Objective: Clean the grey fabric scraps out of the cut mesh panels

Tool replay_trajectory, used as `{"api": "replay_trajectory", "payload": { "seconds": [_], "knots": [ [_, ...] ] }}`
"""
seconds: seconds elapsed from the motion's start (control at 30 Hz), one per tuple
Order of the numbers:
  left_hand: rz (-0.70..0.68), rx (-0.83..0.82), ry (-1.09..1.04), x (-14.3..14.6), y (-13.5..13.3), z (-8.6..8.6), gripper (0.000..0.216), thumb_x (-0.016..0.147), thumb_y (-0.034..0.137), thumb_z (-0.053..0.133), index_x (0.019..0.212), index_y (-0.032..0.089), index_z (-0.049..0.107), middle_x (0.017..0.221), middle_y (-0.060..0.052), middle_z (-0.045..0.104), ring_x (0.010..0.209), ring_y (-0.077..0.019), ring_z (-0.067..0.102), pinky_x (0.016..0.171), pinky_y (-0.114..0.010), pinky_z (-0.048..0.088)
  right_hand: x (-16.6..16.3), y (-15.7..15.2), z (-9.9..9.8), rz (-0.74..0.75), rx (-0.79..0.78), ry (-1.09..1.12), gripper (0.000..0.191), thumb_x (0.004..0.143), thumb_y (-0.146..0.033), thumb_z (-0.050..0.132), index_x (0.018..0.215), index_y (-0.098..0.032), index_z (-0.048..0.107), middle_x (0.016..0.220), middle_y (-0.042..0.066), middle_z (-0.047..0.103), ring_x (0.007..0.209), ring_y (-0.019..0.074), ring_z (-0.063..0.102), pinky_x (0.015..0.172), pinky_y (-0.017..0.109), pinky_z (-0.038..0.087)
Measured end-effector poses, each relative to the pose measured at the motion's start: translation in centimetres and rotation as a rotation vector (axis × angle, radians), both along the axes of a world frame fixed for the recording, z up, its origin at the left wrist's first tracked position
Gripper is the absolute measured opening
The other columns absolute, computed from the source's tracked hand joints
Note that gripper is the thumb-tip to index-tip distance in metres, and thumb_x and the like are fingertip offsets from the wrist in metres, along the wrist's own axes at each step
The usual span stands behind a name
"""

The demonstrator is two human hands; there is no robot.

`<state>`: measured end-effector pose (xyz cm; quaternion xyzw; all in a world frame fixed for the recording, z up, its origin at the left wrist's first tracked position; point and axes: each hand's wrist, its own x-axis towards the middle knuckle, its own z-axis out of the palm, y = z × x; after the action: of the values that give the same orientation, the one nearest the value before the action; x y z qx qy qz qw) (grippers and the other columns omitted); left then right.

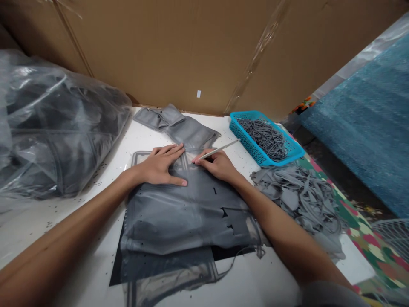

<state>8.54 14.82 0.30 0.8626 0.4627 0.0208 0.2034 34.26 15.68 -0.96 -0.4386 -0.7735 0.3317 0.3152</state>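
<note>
A grey fabric panel (188,213) lies spread across the white counter (79,221) directly in front of me, its near edge overlapping a dark sheet underneath and small notches cut into its right side. My left hand (161,166) rests flat on the panel's far end, fingers released and spread, palm pressing the cloth down. Just beside it, my right hand (219,164) is clenched around a thin pale stick (220,149), whose tip touches the fabric close to my left fingertips while its other end slants away to the right. To my right, a heap of grey offcuts (297,196) sprawls on the counter, and beyond it stands a blue basket (252,149) filled with thin grey pieces. Folded grey pieces (182,125) lie past my hands, near the back edge. At far left, a clear plastic bag (54,128) bulges with more grey cloth. A cardboard wall (179,51) closes off the scene behind.
</note>
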Motion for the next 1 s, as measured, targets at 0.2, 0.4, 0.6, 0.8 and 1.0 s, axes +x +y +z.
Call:
{"api": "replay_trajectory", "payload": {
  "seconds": [0.2, 0.4, 0.6, 0.8, 1.0],
  "knots": [
    [0.016, 0.043, 0.032, 0.7, -0.7, -0.1, 0.12, 0.079, 0.095, 0.046, 0.168, 0.018, 0.019, 0.176, -0.005, 0.014, 0.162, -0.0313, 0.013, 0.13, -0.052, 0.011, 0.3, -0.1, -0.2, 0.044, 0.068, -0.026, 0.015, 0.092, -0.032, 0.071, 0.088, -0.019, 0.078, 0.089, 0.005, 0.08, 0.08, 0.0192, 0.072, 0.074, 0.029, 0.051],
    [0.109, 0.098, 0.091, 2.6, -2.1, -0.4, 0.116, 0.086, 0.092, 0.033, 0.168, 0.011, 0.018, 0.176, -0.006, 0.009, 0.163, -0.0315, 0.011, 0.131, -0.051, 0.007, -0.3, 0.6, -0.7, 0.138, 0.353, -0.231, 0.022, 0.102, -0.03, 0.056, 0.09, -0.021, 0.073, 0.092, 0.006, 0.079, 0.085, 0.019, 0.071, 0.078, 0.028, 0.048],
    [0.102, 0.053, 0.143, 2.8, -1.9, -0.2, 0.118, 0.085, 0.092, 0.034, 0.169, 0.012, 0.011, 0.176, -0.006, 0.002, 0.163, -0.0313, 0.004, 0.132, -0.051, 0.002, -0.8, 1.2, -0.1, 0.006, 0.194, -0.1, 0.024, 0.099, -0.036, 0.062, 0.086, -0.019, 0.073, 0.075, 0.003, 0.074, 0.072, 0.017, 0.066, 0.071, 0.027, 0.046],
    [0.089, 0.066, 0.149, 2.8, -2.1, -0.3, 0.118, 0.085, 0.092, 0.034, 0.169, 0.012, 0.011, 0.175, -0.006, 0.002, 0.163, -0.0315, 0.005, 0.131, -0.052, 0.001, -0.5, 2.8, 0.7, -0.01, 0.095, -0.084, 0.023, 0.09, -0.038, 0.072, 0.086, -0.016, 0.078, 0.071, 0.001, 0.071, 0.065, 0.0145, 0.06, 0.065, 0.026, 0.041],
    [0.079, 0.197, 0.073, 2.7, -2.4, -0.9, 0.111, 0.089, 0.089, 0.036, 0.167, 0.012, 0.021, 0.175, -0.012, 0.013, 0.161, -0.0359, 0.017, 0.13, -0.057, 0.009, -1.0, 3.9, -0.3, -0.053, 0.1, 0.005, 0.021, 0.09, -0.037, 0.072, 0.086, -0.018, 0.078, 0.077, 0.002, 0.076, 0.071, 0.0162, 0.065, 0.068, 0.027, 0.046]
  ]
}}
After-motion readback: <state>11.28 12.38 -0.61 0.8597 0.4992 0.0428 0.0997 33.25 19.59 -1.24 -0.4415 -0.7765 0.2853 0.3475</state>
